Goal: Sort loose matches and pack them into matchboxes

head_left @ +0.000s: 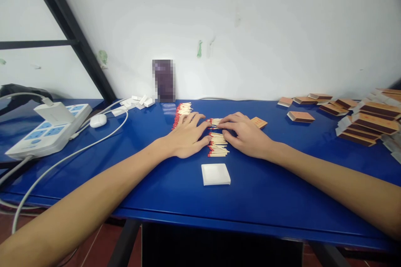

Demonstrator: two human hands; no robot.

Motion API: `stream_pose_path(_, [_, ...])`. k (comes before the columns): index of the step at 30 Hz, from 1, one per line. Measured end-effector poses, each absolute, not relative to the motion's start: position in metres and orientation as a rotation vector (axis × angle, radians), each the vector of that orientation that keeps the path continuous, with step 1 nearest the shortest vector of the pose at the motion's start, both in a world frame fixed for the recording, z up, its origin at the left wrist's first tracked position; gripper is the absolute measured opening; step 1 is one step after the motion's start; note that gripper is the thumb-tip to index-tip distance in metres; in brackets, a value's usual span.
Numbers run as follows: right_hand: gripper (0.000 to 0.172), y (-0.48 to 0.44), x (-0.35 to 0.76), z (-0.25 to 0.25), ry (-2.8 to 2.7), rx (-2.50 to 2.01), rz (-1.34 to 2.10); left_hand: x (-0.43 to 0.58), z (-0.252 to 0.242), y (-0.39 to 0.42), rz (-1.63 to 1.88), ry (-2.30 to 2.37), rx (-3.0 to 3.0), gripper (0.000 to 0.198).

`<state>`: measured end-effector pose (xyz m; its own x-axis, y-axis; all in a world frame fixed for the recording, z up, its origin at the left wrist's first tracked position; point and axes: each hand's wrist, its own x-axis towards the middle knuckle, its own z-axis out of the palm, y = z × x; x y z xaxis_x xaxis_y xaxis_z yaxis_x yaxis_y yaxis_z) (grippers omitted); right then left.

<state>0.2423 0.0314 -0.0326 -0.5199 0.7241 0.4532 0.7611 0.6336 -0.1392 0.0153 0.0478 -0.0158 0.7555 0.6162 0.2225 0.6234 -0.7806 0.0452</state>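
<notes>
left hand (pixel 189 135): bare, slender-fingered | left forearm (pixel 103 192): bare, smooth, slim toward the hand | right hand (pixel 246 133): bare, slender-fingered too | right forearm (pixel 328 183): bare, tapering likewise from where I stand

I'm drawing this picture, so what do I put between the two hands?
Draw matches: the head view shows them between the left hand and the right hand, with their red tips toward the left hand.

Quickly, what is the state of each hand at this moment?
Left hand: open, spread beside the headed ends of thin, red-tipped pale wooden matches.
Right hand: open, loosely curved by their plain ends; no clear grip is visible.
</notes>
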Motion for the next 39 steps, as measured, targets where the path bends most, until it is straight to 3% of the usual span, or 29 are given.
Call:
stream_pose_path(11, [0.031, 0.0321, 0.2429, -0.0337, -2.365, -1.145, -0.049, 0.0125, -0.0162, 0.0510, -0.414, -0.924, -2.998, 0.030])
stream_pose_path(19, [0.028, 0.0323, 0.2423, -0.0325, -2.361, -1.120, -0.003, 0.0134, -0.0189, 0.0512, -0.368, -1.014, -2.937, 0.047])
stream_pose_path(39, [0.029, 0.0300, 0.2423, -0.0300, -2.273, -1.083, 0.055, 0.0184, -0.0157, 0.0497, -0.286, -1.014, -2.890, 0.052])
